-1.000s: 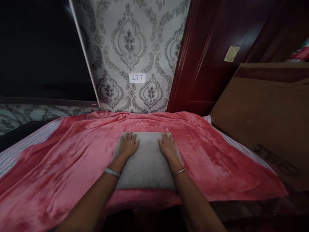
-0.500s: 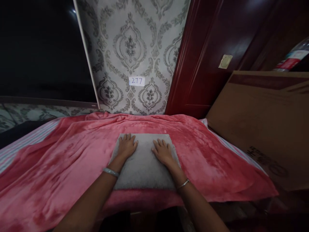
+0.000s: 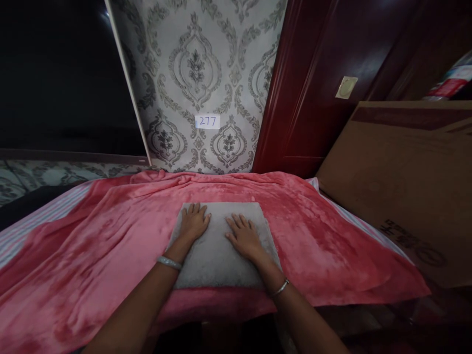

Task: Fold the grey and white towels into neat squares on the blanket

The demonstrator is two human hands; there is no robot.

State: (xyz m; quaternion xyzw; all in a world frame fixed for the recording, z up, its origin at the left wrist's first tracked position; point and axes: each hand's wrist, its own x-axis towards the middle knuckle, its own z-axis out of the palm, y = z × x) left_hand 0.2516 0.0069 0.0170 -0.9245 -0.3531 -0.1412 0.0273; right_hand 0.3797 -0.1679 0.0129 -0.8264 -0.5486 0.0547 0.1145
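Note:
A grey plush cloth (image 3: 221,268), roughly square, lies flat on a pink blanket (image 3: 313,236). My left hand (image 3: 193,222) rests palm down on the cloth's far left part, fingers spread and pointing away from me. Toward the right side of the same cloth, my right hand (image 3: 244,237) lies palm down, its fingers apart and angled to the left. Neither hand grips anything. The cloth under both palms is hidden.
Behind the blanket rises a patterned wall with a paper label (image 3: 207,121) reading 277. A dark screen (image 3: 66,83) stands at the left. On the right are a dark red wooden panel (image 3: 295,98) and a large cardboard box (image 3: 401,172), with a bottle (image 3: 452,81) above it.
My right hand has slid slightly left and toward me over the cloth. My left hand stays in place. The view has shifted a little.

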